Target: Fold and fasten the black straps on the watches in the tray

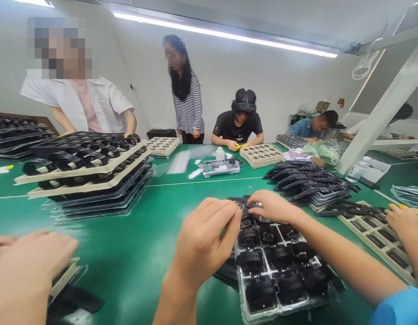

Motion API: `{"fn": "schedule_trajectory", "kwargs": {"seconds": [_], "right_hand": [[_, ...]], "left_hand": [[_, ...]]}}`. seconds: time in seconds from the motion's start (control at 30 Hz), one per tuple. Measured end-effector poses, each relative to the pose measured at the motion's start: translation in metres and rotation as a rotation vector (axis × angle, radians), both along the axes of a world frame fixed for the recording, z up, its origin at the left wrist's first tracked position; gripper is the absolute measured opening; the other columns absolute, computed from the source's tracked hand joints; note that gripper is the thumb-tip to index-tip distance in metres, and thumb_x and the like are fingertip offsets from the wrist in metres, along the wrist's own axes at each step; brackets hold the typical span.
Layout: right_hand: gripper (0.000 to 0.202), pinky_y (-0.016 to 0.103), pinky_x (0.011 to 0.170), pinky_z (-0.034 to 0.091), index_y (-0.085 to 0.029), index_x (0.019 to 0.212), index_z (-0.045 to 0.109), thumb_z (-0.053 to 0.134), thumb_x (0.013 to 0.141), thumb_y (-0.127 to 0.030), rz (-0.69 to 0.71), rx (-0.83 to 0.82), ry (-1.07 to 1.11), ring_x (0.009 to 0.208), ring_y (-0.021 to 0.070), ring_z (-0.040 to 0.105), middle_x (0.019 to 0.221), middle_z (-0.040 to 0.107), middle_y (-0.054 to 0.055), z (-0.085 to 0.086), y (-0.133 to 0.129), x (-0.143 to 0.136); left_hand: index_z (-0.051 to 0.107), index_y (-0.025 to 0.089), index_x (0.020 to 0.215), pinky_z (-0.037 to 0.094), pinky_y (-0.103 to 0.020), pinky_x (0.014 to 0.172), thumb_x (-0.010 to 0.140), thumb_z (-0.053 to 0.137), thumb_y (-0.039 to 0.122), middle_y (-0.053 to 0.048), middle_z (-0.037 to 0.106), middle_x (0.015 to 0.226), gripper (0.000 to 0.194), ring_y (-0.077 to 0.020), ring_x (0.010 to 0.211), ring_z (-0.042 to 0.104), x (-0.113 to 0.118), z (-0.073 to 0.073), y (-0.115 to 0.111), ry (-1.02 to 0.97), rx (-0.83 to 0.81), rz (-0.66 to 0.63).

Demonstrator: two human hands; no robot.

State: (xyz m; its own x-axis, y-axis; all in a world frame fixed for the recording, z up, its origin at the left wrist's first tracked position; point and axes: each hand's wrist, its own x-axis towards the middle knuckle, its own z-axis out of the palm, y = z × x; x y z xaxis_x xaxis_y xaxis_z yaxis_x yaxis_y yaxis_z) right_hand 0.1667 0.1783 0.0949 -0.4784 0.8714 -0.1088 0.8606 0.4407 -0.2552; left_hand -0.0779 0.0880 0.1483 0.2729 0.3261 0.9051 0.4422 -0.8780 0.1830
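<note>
My left hand (205,239) is closed, thumb and fingertips pinched together at the far left corner of a clear plastic tray (279,311). What it pinches is too small to make out. From the right, my right hand (274,205) reaches over the tray's far end, its thumb and forefinger apart beside a black strap (244,199). Black smartwatches with curled straps (251,259) fill the tray compartments in rows. Under the tray's left side, more black straps (227,272) stick out.
Stacked watch trays (94,171) stand at the left, and a strap pile (306,180) lies right of centre. Another person's hands (29,257) are at the lower left. Someone's hand (406,223) is over a beige tray (381,239) at the right. People sit or stand across the green table (127,257).
</note>
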Motion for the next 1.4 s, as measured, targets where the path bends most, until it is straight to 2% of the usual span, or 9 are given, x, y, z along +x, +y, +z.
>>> {"fn": "schedule_trajectory", "kwargs": {"seconds": [0.13, 0.3, 0.7, 0.83, 0.97, 1.07, 1.17, 1.23, 1.4], "right_hand": [[0.029, 0.046, 0.094, 0.060, -0.017, 0.126, 0.067, 0.069, 0.103, -0.035, -0.222, -0.088, -0.237, 0.110, 0.0252, 0.069, 0.128, 0.068, 0.010, -0.001, -0.011, 0.026], [0.028, 0.044, 0.091, 0.061, -0.016, 0.123, 0.068, 0.070, 0.103, -0.034, -0.273, -0.115, -0.292, 0.105, 0.0240, 0.071, 0.122, 0.070, 0.009, -0.008, -0.016, 0.028], [0.013, 0.032, 0.073, 0.052, -0.023, 0.092, 0.072, 0.062, 0.099, -0.019, -0.121, 0.295, 0.271, 0.083, 0.0226, 0.070, 0.087, 0.076, 0.001, 0.019, -0.023, 0.062], [0.016, 0.033, 0.077, 0.054, -0.024, 0.092, 0.074, 0.060, 0.099, -0.020, -0.032, 0.463, 0.476, 0.085, 0.0230, 0.071, 0.092, 0.077, 0.003, 0.024, -0.024, 0.060], [0.019, 0.032, 0.083, 0.058, -0.024, 0.100, 0.074, 0.056, 0.102, -0.020, 0.090, 0.636, 0.688, 0.090, 0.0209, 0.073, 0.097, 0.078, 0.005, 0.037, -0.039, 0.048], [0.019, 0.030, 0.083, 0.061, -0.024, 0.104, 0.074, 0.056, 0.102, -0.018, 0.165, 0.748, 0.816, 0.092, 0.0197, 0.074, 0.101, 0.078, 0.006, 0.052, -0.056, 0.037], [0.017, 0.028, 0.079, 0.062, -0.025, 0.103, 0.073, 0.060, 0.100, -0.015, 0.204, 0.812, 0.935, 0.087, 0.0190, 0.074, 0.098, 0.078, 0.005, 0.065, -0.070, 0.025], [0.017, 0.027, 0.076, 0.061, -0.026, 0.101, 0.073, 0.062, 0.099, -0.013, 0.221, 0.805, 0.987, 0.084, 0.0183, 0.074, 0.095, 0.078, 0.003, 0.068, -0.075, 0.017], [0.027, 0.025, 0.076, 0.061, -0.031, 0.107, 0.075, 0.061, 0.098, -0.010, 0.274, 0.728, 0.989, 0.085, 0.0169, 0.074, 0.095, 0.078, 0.000, 0.065, -0.072, 0.001]], "left_hand": [[0.063, 0.018, 0.094, 0.051, -0.027, 0.073, 0.096, 0.061, 0.002, -0.001, 0.071, 0.084, 0.017, -0.0136, 0.078, 0.060, 0.003, 0.000, 0.000, 0.015, -0.050, -0.022], [0.063, 0.018, 0.086, 0.048, -0.029, 0.067, 0.101, 0.055, 0.009, -0.001, 0.068, 0.076, 0.019, -0.0151, 0.070, 0.057, 0.008, -0.003, 0.001, 0.122, -0.104, 0.021], [0.065, 0.020, 0.082, 0.050, -0.028, 0.063, 0.104, 0.050, 0.016, -0.001, 0.068, 0.073, 0.027, -0.0172, 0.069, 0.060, 0.023, -0.024, 0.024, 0.301, -0.223, 0.173], [0.069, 0.021, 0.114, 0.058, -0.041, 0.088, 0.101, 0.056, 0.022, -0.009, 0.077, 0.111, 0.018, -0.0258, 0.103, 0.069, 0.041, -0.022, 0.028, 0.245, -0.370, 0.155], [0.053, 0.020, 0.148, 0.044, -0.057, 0.116, 0.092, 0.071, 0.034, -0.017, 0.059, 0.150, 0.061, -0.0368, 0.140, 0.053, 0.071, -0.004, 0.025, 0.202, -0.663, 0.008], [0.057, 0.022, 0.143, 0.043, -0.051, 0.117, 0.090, 0.072, 0.031, -0.014, 0.061, 0.148, 0.056, -0.0339, 0.136, 0.056, 0.086, 0.011, 0.020, 0.067, -0.841, -0.194], [0.066, 0.022, 0.119, 0.056, -0.034, 0.090, 0.091, 0.071, 0.032, -0.006, 0.073, 0.109, 0.031, -0.0210, 0.096, 0.068, 0.086, 0.017, 0.014, -0.222, -0.953, -0.395], [0.064, 0.020, 0.110, 0.051, -0.025, 0.064, 0.086, 0.077, 0.044, 0.001, 0.064, 0.079, 0.037, -0.0130, 0.066, 0.059, 0.081, 0.017, 0.011, -0.405, -1.066, -0.530], [0.055, 0.019, 0.087, 0.032, -0.019, 0.041, 0.086, 0.069, 0.065, 0.006, 0.048, 0.062, 0.048, -0.0063, 0.043, 0.041, 0.071, 0.006, 0.010, -0.603, -1.352, -0.770]]}}
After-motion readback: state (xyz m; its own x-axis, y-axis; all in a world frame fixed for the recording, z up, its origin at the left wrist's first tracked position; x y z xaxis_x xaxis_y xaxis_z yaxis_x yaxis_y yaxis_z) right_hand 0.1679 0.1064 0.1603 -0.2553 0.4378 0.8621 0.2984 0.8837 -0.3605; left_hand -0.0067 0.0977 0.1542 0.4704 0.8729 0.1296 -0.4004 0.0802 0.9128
